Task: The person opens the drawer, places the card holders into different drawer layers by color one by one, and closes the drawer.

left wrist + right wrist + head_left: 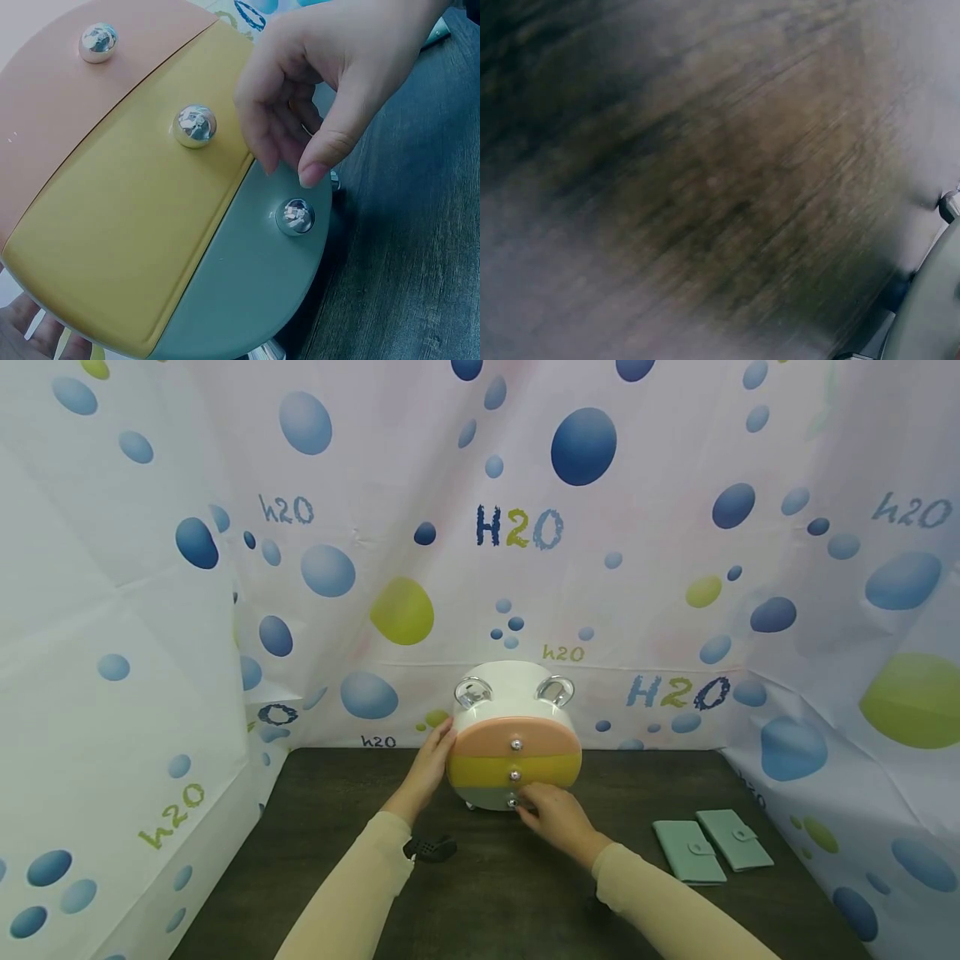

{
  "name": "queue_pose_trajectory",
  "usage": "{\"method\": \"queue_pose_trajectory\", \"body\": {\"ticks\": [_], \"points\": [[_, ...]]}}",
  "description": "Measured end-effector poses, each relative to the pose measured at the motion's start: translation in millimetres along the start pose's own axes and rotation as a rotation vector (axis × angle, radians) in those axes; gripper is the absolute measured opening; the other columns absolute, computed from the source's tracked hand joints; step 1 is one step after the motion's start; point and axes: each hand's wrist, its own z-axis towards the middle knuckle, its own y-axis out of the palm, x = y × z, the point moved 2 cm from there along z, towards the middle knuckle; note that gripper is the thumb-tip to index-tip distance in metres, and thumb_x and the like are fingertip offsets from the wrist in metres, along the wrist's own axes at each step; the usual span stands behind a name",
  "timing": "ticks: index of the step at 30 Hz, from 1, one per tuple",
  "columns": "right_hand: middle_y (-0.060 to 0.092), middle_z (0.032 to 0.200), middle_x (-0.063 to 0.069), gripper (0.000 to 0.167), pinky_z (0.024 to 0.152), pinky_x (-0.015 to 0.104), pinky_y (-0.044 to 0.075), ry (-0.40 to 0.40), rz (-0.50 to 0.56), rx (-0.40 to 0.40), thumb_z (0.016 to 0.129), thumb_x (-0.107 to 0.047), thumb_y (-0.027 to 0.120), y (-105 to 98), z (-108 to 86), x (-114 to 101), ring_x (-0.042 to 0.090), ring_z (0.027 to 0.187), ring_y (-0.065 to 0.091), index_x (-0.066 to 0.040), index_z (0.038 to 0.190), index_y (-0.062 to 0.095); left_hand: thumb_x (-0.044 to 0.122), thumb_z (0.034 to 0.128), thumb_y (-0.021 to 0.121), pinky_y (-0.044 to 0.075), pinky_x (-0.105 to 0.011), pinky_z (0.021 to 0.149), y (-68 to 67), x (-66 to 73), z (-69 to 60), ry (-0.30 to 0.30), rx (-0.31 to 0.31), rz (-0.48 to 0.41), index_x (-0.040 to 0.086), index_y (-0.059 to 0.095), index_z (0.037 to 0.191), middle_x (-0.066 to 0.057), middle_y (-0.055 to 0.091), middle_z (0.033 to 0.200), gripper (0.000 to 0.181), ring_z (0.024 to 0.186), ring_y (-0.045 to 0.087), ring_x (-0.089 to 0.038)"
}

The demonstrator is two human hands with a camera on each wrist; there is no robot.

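A small rounded white drawer box stands at the back of the dark table. Its front has an orange-pink drawer, a yellow drawer and a green drawer, each with a round silver knob. My left hand rests against the box's left side; its fingertips show at the lower left in the left wrist view. Close to the bottom knob hovers my right hand, thumb and fingers loosely bent with a gap between them. In the right wrist view, only the green drawer's edge is recognisable; the rest is blurred.
Two pale green snap-closed wallets lie on the table at the right. Two silver ring handles stick up from the box. A patterned curtain closes off the back and sides.
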Motion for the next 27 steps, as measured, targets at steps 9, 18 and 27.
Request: {"method": "queue_pose_trajectory", "body": {"ticks": [9,18,27], "points": [[0.069,0.091,-0.007,0.022,0.068,0.03,0.056,0.008,0.004,-0.007,0.084,-0.017,0.082,3.8,0.8,0.9,0.009,0.08,0.066,-0.019,0.1,0.067,0.033,0.1104,0.037,0.022,-0.058,0.118,-0.1,0.2,-0.3,0.01,-0.005,-0.003,0.003,0.021,0.159,-0.019,0.019,0.164,0.06,0.15,0.016,-0.039],[0.069,0.092,-0.007,0.02,0.068,0.029,0.056,0.039,-0.012,-0.046,0.086,-0.02,0.081,3.8,0.5,-0.1,0.01,0.081,0.066,-0.019,0.101,0.068,0.034,0.1104,0.037,0.023,-0.059,0.118,-0.6,-0.8,0.1,0.0,-0.009,0.004,0.004,0.02,0.16,-0.019,0.019,0.164,0.06,0.15,0.016,-0.039],[0.07,0.091,-0.005,0.023,0.066,0.03,0.056,0.03,-0.04,-0.054,0.085,-0.021,0.081,8.1,2.4,-1.7,0.011,0.078,0.066,-0.016,0.102,0.067,0.033,0.1105,0.037,0.021,-0.057,0.119,-0.6,0.1,0.8,0.003,-0.012,-0.016,0.003,0.02,0.159,-0.02,0.018,0.164,0.06,0.151,0.015,-0.038]]}}
